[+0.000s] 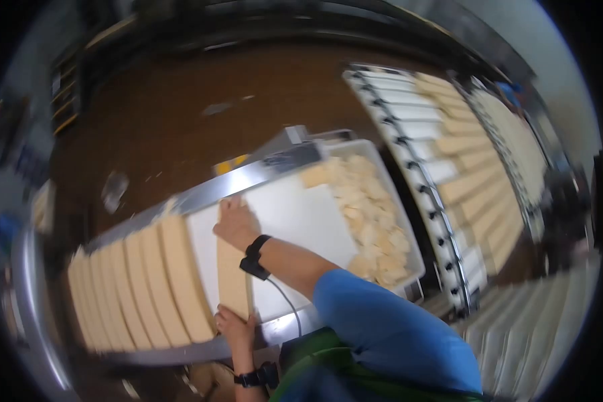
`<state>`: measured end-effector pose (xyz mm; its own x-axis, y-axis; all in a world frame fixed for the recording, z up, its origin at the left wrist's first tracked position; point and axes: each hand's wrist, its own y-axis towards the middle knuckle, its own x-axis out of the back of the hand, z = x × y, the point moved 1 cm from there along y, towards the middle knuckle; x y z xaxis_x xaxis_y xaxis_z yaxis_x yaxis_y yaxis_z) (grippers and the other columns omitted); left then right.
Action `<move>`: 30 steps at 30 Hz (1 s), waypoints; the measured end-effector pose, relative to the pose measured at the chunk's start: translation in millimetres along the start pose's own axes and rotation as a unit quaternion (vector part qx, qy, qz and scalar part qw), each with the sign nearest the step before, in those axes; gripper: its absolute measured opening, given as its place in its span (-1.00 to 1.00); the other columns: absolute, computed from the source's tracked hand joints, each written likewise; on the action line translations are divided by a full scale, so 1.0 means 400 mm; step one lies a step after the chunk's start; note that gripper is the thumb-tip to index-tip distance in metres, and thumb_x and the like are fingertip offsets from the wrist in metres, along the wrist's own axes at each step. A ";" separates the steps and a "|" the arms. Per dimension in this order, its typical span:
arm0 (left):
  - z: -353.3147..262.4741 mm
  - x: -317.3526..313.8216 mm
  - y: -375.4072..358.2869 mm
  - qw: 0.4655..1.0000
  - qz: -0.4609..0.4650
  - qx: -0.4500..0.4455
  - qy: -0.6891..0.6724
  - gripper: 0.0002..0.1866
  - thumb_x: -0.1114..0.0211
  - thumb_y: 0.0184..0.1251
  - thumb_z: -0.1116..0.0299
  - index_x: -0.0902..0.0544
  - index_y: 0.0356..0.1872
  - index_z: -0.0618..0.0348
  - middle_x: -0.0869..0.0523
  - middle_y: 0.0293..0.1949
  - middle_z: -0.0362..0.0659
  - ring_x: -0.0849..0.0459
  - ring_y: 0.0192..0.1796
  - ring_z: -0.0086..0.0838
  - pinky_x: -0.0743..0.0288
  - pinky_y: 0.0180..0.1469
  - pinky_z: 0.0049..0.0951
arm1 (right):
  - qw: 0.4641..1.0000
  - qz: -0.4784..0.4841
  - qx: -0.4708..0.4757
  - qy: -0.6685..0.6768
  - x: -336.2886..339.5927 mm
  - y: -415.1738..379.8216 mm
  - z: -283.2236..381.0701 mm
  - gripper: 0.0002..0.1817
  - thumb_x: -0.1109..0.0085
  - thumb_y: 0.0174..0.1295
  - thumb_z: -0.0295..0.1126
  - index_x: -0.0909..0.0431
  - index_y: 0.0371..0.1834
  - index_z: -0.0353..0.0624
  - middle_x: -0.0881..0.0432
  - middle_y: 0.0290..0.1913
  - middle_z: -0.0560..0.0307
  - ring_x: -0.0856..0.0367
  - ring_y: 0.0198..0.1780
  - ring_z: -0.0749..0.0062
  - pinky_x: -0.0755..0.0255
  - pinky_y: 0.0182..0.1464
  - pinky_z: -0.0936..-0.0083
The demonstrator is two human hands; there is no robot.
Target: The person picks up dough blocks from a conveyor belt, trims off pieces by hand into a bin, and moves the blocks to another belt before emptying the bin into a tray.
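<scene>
Both hands grip one pale slab [233,278] by its ends — the right hand [236,224] clasps the far end, the left hand [235,327] the near end. The slab lies on the white board [295,214], just beside the row of slabs [137,285] lined up on the steel table [248,175]. It looks like the step of drawing one slab off the row; the next move would call for an even two-handed carry, so it does not bend. The bin of broken pieces [372,218] sits beyond the board. Fingertips are hidden under the slab (motion blur smears edges), and the conveyor [449,167] is hard to make out.
</scene>
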<state>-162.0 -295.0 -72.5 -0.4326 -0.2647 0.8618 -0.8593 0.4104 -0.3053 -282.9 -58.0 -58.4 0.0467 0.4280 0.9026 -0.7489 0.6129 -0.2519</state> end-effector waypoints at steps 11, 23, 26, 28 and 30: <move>-0.365 -0.148 -0.035 0.978 0.044 -0.182 -0.095 -0.15 -0.39 -0.04 0.31 -0.07 0.24 0.27 -0.21 0.04 0.28 -0.35 0.01 0.13 -0.40 0.04 -0.09 | 0.957 -0.126 -0.197 0.173 0.250 -0.149 -0.545 -0.09 -0.28 -0.07 -0.11 -0.02 0.26 -0.38 0.17 0.38 -0.37 -0.37 0.12 -0.37 -0.44 0.01 0.10; -1.060 -0.215 0.027 0.881 -0.159 -0.375 -0.241 -0.20 -0.24 -0.03 0.68 -0.17 0.33 0.14 0.16 0.32 0.28 -0.09 0.32 0.16 -0.11 0.33 -0.21 | 0.787 -0.481 -0.176 0.344 0.611 -0.099 -1.252 -0.21 -0.22 -0.01 -0.13 -0.05 0.18 -0.33 -0.14 0.21 -0.36 -0.39 0.06 -0.21 -0.30 0.14 0.13; -1.210 -0.237 0.061 0.860 -0.176 -0.428 -0.215 -0.23 -0.26 -0.01 0.66 -0.22 0.32 0.11 0.13 0.34 0.23 -0.06 0.35 0.14 -0.09 0.35 -0.19 | 0.765 -0.483 -0.206 0.374 0.696 -0.060 -1.384 -0.22 -0.23 0.00 -0.10 -0.11 0.18 -0.35 -0.29 0.10 -0.37 -0.41 0.07 -0.16 -0.31 0.14 0.14; -1.294 -0.255 0.084 0.844 -0.180 -0.456 -0.219 -0.27 -0.30 -0.01 0.64 -0.28 0.29 0.13 0.03 0.34 0.20 -0.07 0.37 0.12 -0.07 0.36 -0.15 | 0.752 -0.449 -0.229 0.424 0.736 -0.023 -1.449 -0.21 -0.21 0.01 -0.04 -0.15 0.19 -0.34 -0.36 0.07 -0.36 -0.43 0.06 -0.14 -0.31 0.15 0.13; -1.344 -0.285 0.143 0.836 -0.188 -0.475 -0.198 -0.28 -0.30 -0.01 0.63 -0.29 0.28 0.14 0.00 0.34 0.22 -0.10 0.37 0.12 -0.06 0.36 -0.15 | 0.762 -0.417 -0.243 0.431 0.774 -0.016 -1.510 -0.22 -0.17 0.03 0.03 -0.20 0.19 -0.31 -0.41 0.07 -0.34 -0.44 0.06 -0.12 -0.32 0.14 0.13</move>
<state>-15.2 227.6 29.5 -0.3979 -0.7221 0.5659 -0.4309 0.6917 0.5796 135.5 471.8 11.8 0.9464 -0.0969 0.3080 0.1032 0.9946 -0.0044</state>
